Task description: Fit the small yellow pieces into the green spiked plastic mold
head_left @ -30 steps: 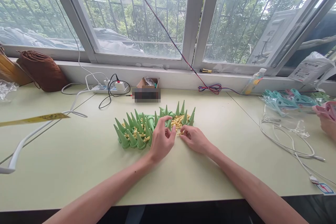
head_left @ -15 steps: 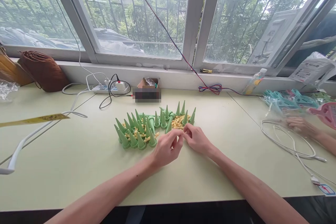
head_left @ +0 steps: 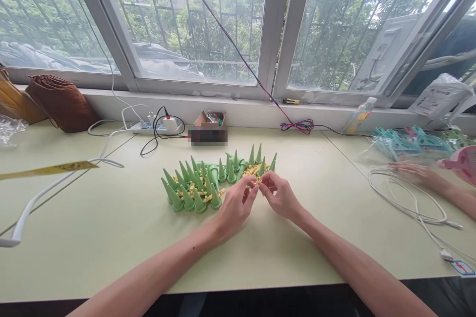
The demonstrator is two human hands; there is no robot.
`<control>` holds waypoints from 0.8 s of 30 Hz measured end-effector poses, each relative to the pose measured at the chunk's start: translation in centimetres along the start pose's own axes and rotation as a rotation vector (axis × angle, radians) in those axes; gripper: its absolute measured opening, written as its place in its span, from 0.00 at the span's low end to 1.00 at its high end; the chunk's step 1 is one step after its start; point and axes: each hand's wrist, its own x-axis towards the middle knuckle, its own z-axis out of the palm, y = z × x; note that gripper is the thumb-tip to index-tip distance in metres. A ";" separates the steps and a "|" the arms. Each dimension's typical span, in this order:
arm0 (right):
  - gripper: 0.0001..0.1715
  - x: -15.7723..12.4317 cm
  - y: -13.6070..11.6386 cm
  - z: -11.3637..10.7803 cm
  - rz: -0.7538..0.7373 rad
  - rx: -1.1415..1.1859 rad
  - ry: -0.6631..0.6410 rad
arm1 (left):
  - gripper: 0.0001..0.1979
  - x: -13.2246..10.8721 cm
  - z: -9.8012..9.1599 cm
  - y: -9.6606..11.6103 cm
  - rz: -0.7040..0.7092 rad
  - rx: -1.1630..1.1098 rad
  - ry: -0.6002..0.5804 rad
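Both my hands meet at the near edge of a heap of small yellow plastic pieces [head_left: 252, 170]. The fingertips of my left hand [head_left: 238, 203] are pinched together around a tiny yellow piece, largely hidden by the fingers. From the right, the thumb and fingers of my right hand [head_left: 279, 195] close on the same piece. Left of my hands stands a cluster of green cone-shaped spikes [head_left: 189, 183], points up, with more yellow pieces scattered among them. Further green spikes [head_left: 231, 172] stand or lie behind my hands.
A co-worker's hand [head_left: 420, 173] rests by a coiled white cable [head_left: 375, 193] at right. Bagged teal plastic items [head_left: 409, 141] and a bottle [head_left: 360, 115] stand behind. A power strip [head_left: 159, 128] and small cardboard box [head_left: 201, 120] sit near the window; yellow tape [head_left: 55, 170] is at left.
My fingertips have shifted slightly, and a bit of yellow now shows between them. The co-worker's hand at right has moved a little to the left. The green spikes stay put.
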 end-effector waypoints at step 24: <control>0.14 -0.1 0.2 0.0 -0.044 0.012 -0.021 | 0.06 0.0 0.2 -0.3 0.064 0.024 0.011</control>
